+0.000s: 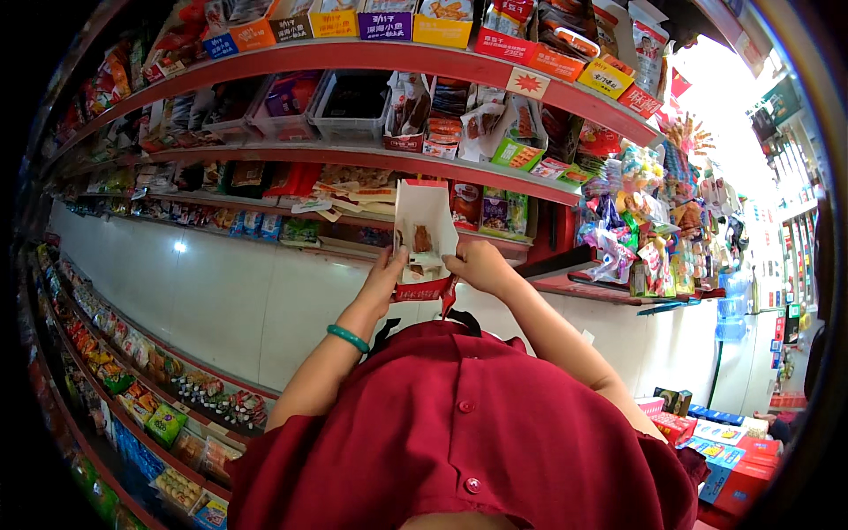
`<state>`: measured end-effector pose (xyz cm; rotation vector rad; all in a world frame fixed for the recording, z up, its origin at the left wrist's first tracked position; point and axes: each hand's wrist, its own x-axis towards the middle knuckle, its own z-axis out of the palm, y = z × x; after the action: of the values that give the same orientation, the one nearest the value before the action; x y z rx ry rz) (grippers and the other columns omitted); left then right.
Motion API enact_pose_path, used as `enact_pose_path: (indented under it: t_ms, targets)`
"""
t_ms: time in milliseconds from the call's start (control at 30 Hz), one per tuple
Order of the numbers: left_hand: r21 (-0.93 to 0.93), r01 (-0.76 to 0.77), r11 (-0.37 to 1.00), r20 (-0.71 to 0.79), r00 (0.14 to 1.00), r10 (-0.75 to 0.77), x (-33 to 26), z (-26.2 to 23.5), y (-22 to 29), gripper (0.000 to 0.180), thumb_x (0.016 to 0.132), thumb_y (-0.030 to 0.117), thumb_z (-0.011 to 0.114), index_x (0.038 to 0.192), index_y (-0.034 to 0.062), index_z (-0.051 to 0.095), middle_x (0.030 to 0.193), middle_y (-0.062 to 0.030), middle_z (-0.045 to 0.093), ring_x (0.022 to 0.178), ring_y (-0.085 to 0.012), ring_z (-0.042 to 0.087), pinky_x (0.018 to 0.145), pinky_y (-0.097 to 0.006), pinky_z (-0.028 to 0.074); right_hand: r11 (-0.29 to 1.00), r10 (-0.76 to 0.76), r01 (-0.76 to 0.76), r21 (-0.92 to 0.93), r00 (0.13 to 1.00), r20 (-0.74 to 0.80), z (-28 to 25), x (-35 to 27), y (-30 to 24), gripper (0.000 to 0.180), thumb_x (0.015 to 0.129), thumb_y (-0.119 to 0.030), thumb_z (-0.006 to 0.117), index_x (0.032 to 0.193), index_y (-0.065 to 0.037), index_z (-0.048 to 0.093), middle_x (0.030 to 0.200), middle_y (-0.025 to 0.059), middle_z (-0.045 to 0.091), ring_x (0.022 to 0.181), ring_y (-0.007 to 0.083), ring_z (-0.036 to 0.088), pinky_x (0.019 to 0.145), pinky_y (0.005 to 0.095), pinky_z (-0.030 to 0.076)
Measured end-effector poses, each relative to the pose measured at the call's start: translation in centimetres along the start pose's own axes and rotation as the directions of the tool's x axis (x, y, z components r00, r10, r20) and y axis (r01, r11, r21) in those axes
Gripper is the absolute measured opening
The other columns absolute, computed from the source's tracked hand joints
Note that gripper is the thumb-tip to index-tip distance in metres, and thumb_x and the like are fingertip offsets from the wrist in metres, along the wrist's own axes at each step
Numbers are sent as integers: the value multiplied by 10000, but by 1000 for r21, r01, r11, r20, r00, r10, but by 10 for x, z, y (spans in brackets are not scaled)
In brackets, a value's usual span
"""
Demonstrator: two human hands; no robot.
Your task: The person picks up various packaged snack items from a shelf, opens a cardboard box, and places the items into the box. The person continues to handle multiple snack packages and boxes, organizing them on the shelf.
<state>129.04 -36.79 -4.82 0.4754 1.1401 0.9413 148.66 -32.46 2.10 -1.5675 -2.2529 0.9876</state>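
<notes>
In front of my chest is a display box (424, 203), white inside with a red printed front, tilted so that its inside faces me. A small brown packet (423, 238) lies in it, with a light scrap or packet below. My left hand (385, 276) grips the box by its left side, thumb over the edge. At the right side my right hand (481, 265) is closed, its thumb at the box's edge. A red strip or packet (449, 296) hangs just below the right hand; whether the fingers hold it I cannot tell.
Shelves (353, 159) of snack packets and clear plastic bins (351, 104) run across in front. Hanging bagged goods (649, 216) crowd the right. A low rack (168, 424) of packets curves along the left. Stacked boxes (720, 455) stand at lower right on the tiled floor (265, 305).
</notes>
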Motion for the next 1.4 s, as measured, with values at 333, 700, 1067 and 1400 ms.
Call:
enact_pose_path:
  t_ms: [333, 700, 1067, 1400]
  targets:
    - [35, -44, 998, -38, 998, 45, 0, -51, 3, 700, 876, 353, 597, 1383, 10, 258, 1250, -135, 480, 1120, -208, 493, 892, -328, 439, 998, 53, -54, 34, 998, 14, 13, -8, -26, 359, 746, -388, 661, 768, -32, 621, 767, 182, 624, 754, 363, 600, 697, 436, 471]
    - [-66, -120, 991, 7, 993, 121, -19, -92, 21, 582, 913, 336, 528, 1380, 92, 281, 1249, -90, 476, 1087, -226, 535, 759, -423, 551, 656, 427, 70, 751, 786, -447, -31, -38, 44, 592, 797, -5, 632, 1335, -8, 382, 868, 39, 598, 791, 93, 537, 720, 246, 451]
    - [-34, -176, 984, -16, 984, 176, -34, -50, 26, 612, 905, 444, 501, 1361, 88, 303, 1265, -99, 479, 1117, -256, 521, 881, -464, 478, 354, 680, 72, 933, 665, -309, -117, -57, 126, 150, 832, -152, 638, 968, -105, 595, 812, -39, 600, 604, 18, 464, 462, 175, 300]
    - [-74, -204, 976, -4, 979, 205, -27, -9, 29, 681, 857, 484, 561, 1351, 81, 320, 1281, -113, 472, 1143, -279, 501, 910, -480, 450, 207, 688, 330, 921, 620, -377, -172, -42, 175, 164, 788, -28, 548, 946, -71, 550, 769, -7, 560, 506, 41, 429, 382, 176, 292]
